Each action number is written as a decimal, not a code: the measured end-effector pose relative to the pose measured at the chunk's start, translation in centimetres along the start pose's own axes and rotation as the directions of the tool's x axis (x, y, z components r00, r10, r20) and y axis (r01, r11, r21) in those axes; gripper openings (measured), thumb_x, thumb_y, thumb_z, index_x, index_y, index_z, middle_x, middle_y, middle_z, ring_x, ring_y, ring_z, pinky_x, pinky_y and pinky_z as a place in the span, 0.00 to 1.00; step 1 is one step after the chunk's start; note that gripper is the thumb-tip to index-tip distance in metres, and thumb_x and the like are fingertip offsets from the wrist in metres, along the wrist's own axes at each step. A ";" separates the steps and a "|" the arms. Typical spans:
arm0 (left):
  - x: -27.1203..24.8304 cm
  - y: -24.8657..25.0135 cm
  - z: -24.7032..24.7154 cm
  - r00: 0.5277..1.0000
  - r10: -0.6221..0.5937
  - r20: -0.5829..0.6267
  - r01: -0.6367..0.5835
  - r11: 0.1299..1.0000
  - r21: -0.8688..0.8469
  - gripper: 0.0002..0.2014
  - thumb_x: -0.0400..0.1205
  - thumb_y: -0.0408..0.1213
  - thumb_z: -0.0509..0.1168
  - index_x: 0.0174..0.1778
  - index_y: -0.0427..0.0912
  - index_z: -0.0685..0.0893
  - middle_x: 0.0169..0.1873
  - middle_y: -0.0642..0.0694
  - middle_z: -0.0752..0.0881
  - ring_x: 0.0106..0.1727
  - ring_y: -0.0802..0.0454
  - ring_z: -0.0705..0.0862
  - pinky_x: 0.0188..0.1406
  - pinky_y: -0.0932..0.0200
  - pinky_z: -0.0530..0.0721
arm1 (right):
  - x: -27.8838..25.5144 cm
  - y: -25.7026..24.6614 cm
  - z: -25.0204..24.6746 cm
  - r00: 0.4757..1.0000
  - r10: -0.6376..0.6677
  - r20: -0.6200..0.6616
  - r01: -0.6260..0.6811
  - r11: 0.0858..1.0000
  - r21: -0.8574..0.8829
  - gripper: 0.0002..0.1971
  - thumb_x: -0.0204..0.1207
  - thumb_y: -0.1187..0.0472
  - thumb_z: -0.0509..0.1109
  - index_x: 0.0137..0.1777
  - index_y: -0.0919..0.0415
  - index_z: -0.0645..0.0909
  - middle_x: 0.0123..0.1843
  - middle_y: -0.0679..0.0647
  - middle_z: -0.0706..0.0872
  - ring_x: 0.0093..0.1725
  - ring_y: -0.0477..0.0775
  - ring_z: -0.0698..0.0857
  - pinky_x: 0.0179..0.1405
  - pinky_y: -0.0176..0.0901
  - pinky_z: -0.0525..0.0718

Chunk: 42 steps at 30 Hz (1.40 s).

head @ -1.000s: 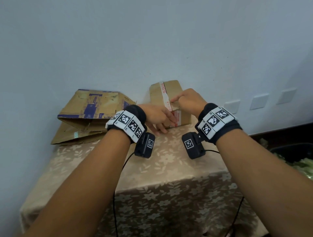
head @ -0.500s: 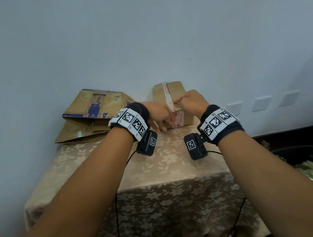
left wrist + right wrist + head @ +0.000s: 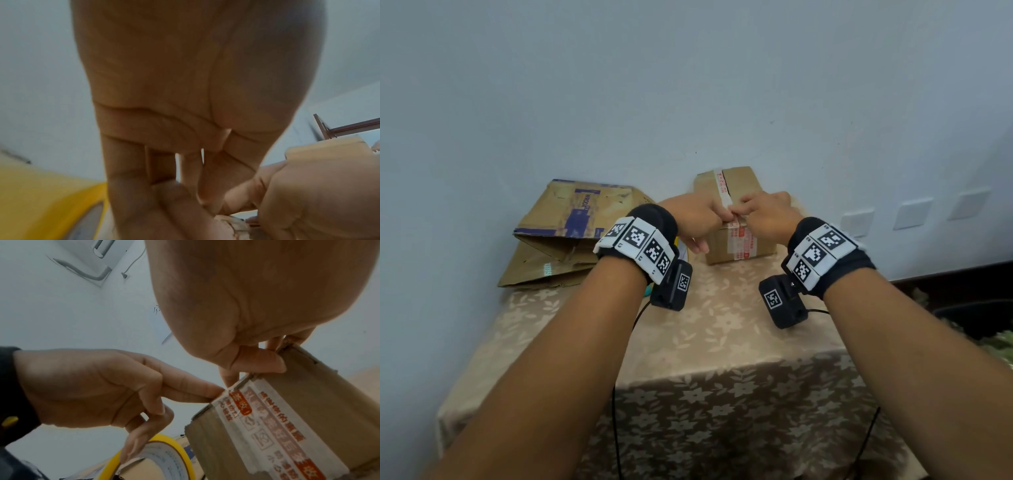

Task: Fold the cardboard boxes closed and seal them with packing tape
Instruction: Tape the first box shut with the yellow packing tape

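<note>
**Both hands meet at the taped seam of the small box**

The small cardboard box [image 3: 736, 219] sits at the back of the worktop [image 3: 722, 335], close to the wall, its top flaps down and a strip of printed white-and-red tape [image 3: 741, 240] running over the top and down the near face. Compared with a second ago, both hands have lifted from the box's near face to its upper front edge, and their fingertips now come together right on the tape line; the box itself has not visibly shifted.

The left hand [image 3: 697, 217] has its index finger out straight, the tip touching the corner where the tape turns over the edge, as the right wrist view shows. Its lower fingers are curled, and they hook the yellow-rimmed tape roll [image 3: 156, 456] hanging under the hand.

The right hand [image 3: 767, 210] is curled over the box's top edge, thumb [image 3: 261, 360] pressed against the cardboard and a fingertip beside it on the seam; whether it pinches the tape end or only presses it cannot be told.

To the left of the box, touching the wall, lies a collapsed cardboard carton [image 3: 571, 233] with blue print. The worktop is covered with a beige floral cloth [image 3: 722, 428]. Black wristbands with white coded markers wrap both wrists.
</note>
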<state>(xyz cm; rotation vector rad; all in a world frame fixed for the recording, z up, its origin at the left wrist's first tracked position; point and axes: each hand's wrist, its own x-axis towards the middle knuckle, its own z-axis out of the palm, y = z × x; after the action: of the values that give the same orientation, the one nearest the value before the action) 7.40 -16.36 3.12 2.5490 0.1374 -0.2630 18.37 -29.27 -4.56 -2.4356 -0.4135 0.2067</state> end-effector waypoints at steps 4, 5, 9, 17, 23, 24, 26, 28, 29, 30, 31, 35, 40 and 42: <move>-0.2 0.3 0.1 0.993 -0.026 0.113 0.019 0.998 0.064 0.29 0.89 0.29 0.49 0.87 0.52 0.66 0.67 0.46 0.75 0.35 0.49 0.86 0.43 0.54 0.91 | -3.4 -1.5 -1.0 0.998 -0.060 0.028 0.061 0.998 -0.024 0.13 0.80 0.53 0.60 0.55 0.41 0.85 0.74 0.51 0.74 0.78 0.60 0.63 0.80 0.56 0.67; -0.2 0.4 0.3 0.991 -0.030 0.134 0.019 0.997 0.077 0.29 0.89 0.29 0.50 0.87 0.52 0.64 0.67 0.46 0.73 0.36 0.49 0.86 0.44 0.53 0.91 | -3.8 -1.6 -1.2 0.997 -0.074 0.031 0.075 0.996 -0.048 0.15 0.83 0.56 0.60 0.61 0.40 0.85 0.76 0.48 0.73 0.81 0.59 0.61 0.81 0.56 0.66; 0.0 0.7 0.5 0.990 -0.032 0.139 0.013 0.991 0.136 0.28 0.90 0.32 0.51 0.88 0.53 0.63 0.74 0.44 0.72 0.37 0.48 0.86 0.44 0.52 0.92 | -4.8 -2.0 -1.8 0.990 -0.109 0.088 0.122 0.977 -0.173 0.30 0.84 0.66 0.55 0.83 0.39 0.71 0.86 0.39 0.65 0.86 0.57 0.54 0.84 0.55 0.55; -0.5 0.5 -2.0 0.994 0.016 -0.108 -0.027 0.994 -0.102 0.25 0.88 0.29 0.56 0.81 0.48 0.74 0.63 0.38 0.85 0.23 0.52 0.87 0.36 0.57 0.93 | -4.4 -2.8 -2.5 0.983 -0.071 0.167 0.103 0.976 -0.192 0.21 0.89 0.64 0.52 0.73 0.51 0.80 0.78 0.60 0.73 0.82 0.68 0.63 0.82 0.66 0.65; -2.0 -2.0 -5.3 0.917 -0.012 -0.398 -0.071 0.979 -0.193 0.13 0.85 0.31 0.65 0.63 0.44 0.87 0.43 0.47 0.90 0.22 0.53 0.83 0.32 0.58 0.89 | -6.3 -4.6 -3.1 0.995 -0.074 0.071 0.080 0.994 -0.079 0.30 0.84 0.64 0.55 0.86 0.45 0.69 0.84 0.63 0.66 0.83 0.68 0.64 0.84 0.65 0.65; -2.3 -2.6 -5.7 0.904 -0.031 -0.426 -0.065 0.976 -0.207 0.13 0.85 0.30 0.63 0.62 0.44 0.87 0.46 0.47 0.91 0.25 0.54 0.84 0.34 0.58 0.90 | -6.9 -5.2 -3.2 0.994 -0.105 0.032 0.106 0.993 -0.048 0.31 0.83 0.65 0.57 0.86 0.46 0.68 0.84 0.61 0.67 0.83 0.66 0.64 0.84 0.62 0.64; -2.7 -3.8 -6.4 0.892 -0.068 -0.447 -0.043 0.971 -0.234 0.12 0.85 0.30 0.61 0.60 0.42 0.87 0.50 0.46 0.92 0.31 0.52 0.87 0.34 0.57 0.89 | -7.4 -6.4 -3.1 0.978 -0.202 -0.045 0.205 0.976 0.075 0.28 0.83 0.67 0.59 0.82 0.50 0.74 0.79 0.57 0.76 0.75 0.58 0.73 0.75 0.51 0.72; -2.9 -4.9 -6.7 0.903 -0.104 -0.418 0.005 0.973 -0.231 0.11 0.86 0.31 0.63 0.61 0.40 0.86 0.50 0.44 0.91 0.39 0.50 0.90 0.34 0.57 0.88 | -7.4 -7.5 -2.7 0.969 -0.238 -0.062 0.245 0.928 0.280 0.25 0.83 0.69 0.61 0.79 0.57 0.78 0.62 0.53 0.86 0.55 0.51 0.83 0.54 0.40 0.81; -3.1 -5.4 -6.7 0.913 -0.124 -0.388 0.040 0.975 -0.218 0.10 0.86 0.31 0.64 0.62 0.39 0.86 0.50 0.43 0.91 0.41 0.50 0.90 0.34 0.57 0.88 | -7.3 -8.1 -2.4 0.974 -0.227 -0.023 0.220 0.911 0.350 0.25 0.83 0.69 0.61 0.80 0.59 0.76 0.53 0.55 0.89 0.45 0.51 0.86 0.43 0.38 0.84; -3.2 -5.7 -6.6 0.926 -0.147 -0.348 0.077 0.976 -0.206 0.10 0.86 0.32 0.65 0.63 0.38 0.86 0.51 0.41 0.91 0.43 0.49 0.90 0.35 0.56 0.89 | -7.3 -8.6 -2.0 0.977 -0.207 0.045 0.172 0.902 0.396 0.26 0.84 0.69 0.61 0.82 0.60 0.72 0.48 0.59 0.90 0.38 0.52 0.87 0.34 0.38 0.84; -3.3 -6.1 -6.3 0.937 -0.172 -0.304 0.113 0.973 -0.200 0.10 0.87 0.32 0.66 0.63 0.37 0.85 0.51 0.40 0.91 0.44 0.48 0.90 0.37 0.55 0.90 | -7.3 -9.1 -1.6 0.975 -0.183 0.129 0.114 0.902 0.417 0.27 0.85 0.68 0.61 0.85 0.60 0.67 0.46 0.63 0.90 0.35 0.55 0.89 0.30 0.39 0.86; -4.1 -6.9 -5.4 0.954 -0.233 -0.187 0.184 0.952 -0.245 0.08 0.88 0.35 0.66 0.62 0.38 0.83 0.51 0.37 0.90 0.50 0.41 0.93 0.47 0.47 0.93 | -7.7 -10.5 0.3 0.929 -0.107 0.354 -0.025 0.937 0.347 0.26 0.88 0.63 0.61 0.85 0.59 0.62 0.50 0.70 0.90 0.49 0.66 0.92 0.48 0.53 0.91; -4.5 -7.3 -5.3 0.964 -0.210 -0.165 0.148 0.934 -0.325 0.08 0.89 0.30 0.63 0.62 0.35 0.82 0.47 0.34 0.92 0.41 0.43 0.95 0.36 0.54 0.93 | -7.6 -10.2 2.2 0.891 -0.127 0.436 -0.091 0.891 0.445 0.38 0.84 0.69 0.71 0.89 0.55 0.57 0.69 0.69 0.85 0.57 0.63 0.88 0.53 0.49 0.86; -4.7 -7.5 -5.3 0.965 -0.198 -0.172 0.131 0.933 -0.334 0.09 0.88 0.30 0.63 0.62 0.35 0.83 0.46 0.34 0.92 0.41 0.43 0.95 0.35 0.55 0.93 | -7.2 -9.9 2.8 0.893 -0.152 0.425 -0.111 0.839 0.532 0.42 0.79 0.75 0.74 0.88 0.53 0.60 0.72 0.69 0.83 0.65 0.66 0.87 0.65 0.56 0.87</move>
<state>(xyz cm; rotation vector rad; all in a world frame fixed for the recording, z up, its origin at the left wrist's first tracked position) 2.48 -7.35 4.51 2.2354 0.4394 -0.0365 8.49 -22.79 -0.19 -1.7963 -0.5011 0.7867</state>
